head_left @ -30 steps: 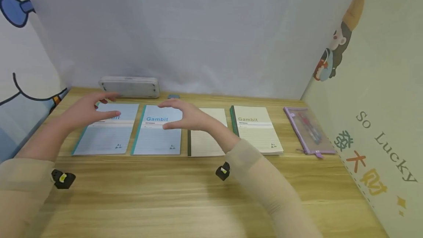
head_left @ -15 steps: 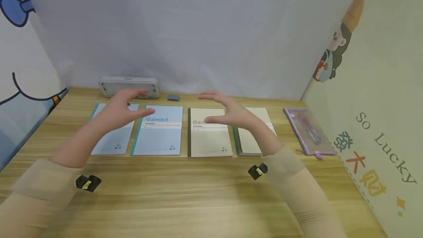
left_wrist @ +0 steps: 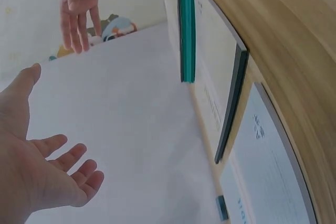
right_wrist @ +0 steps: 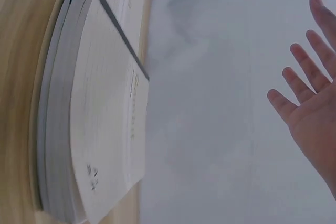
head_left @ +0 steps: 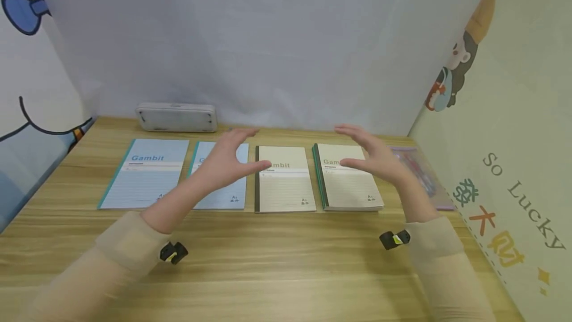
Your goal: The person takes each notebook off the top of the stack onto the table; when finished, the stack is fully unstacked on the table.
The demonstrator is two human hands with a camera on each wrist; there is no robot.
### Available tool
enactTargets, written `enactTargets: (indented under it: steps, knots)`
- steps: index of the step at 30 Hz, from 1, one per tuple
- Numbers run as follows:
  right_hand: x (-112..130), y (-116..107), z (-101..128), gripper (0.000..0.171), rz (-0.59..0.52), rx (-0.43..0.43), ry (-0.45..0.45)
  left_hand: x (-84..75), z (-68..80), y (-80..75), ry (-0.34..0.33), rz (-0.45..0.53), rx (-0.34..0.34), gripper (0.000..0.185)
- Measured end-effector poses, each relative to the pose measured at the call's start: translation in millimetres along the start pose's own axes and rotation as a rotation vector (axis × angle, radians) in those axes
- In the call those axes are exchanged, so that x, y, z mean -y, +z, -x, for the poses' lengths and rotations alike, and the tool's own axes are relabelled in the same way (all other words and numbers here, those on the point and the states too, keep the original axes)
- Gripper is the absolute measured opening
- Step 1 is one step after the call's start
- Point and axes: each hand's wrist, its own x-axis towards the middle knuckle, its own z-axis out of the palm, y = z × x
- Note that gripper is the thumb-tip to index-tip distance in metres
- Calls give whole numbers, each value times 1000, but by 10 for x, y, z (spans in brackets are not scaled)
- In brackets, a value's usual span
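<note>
My left hand (head_left: 223, 163) hovers over the second blue notebook (head_left: 223, 194), thumb and fingers spread apart and holding nothing. Its thumb tip overlaps the single cream notebook (head_left: 286, 190) in the head view. Further right, my right hand (head_left: 380, 160) is held above a stack of cream notebooks (head_left: 350, 188), thumb apart from the fingers, also holding nothing. The right wrist view shows that stack's page edges (right_wrist: 60, 114), several books thick, well away from the hand. Another blue notebook (head_left: 145, 178) lies at the far left, printed "Gambit" like the others.
A whitish pencil case (head_left: 176, 117) stands at the back left against the pale backdrop. Behind the right forearm lies a purple-edged zip pouch (head_left: 422, 173) with pens inside. A small grey-blue block (left_wrist: 222, 208) sits behind the notebooks. Printed cloth walls stand on both sides.
Both hands have moved to the right above the row, the left from the first blue notebook to the second, the right from there to the cream stack. The notebooks lie where they were.
</note>
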Motion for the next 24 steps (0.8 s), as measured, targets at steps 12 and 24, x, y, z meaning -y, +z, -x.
enactTargets:
  steps: [12, 24]
  knots:
    - [-754, -100, 334, 75, -22, -42, 131, -121, -271, 619, 38, 104, 11, 92]
    - [-1274, -48, 579, 82, -67, 54, 340, -113, -601, 1256, 2, 71, 190, 102]
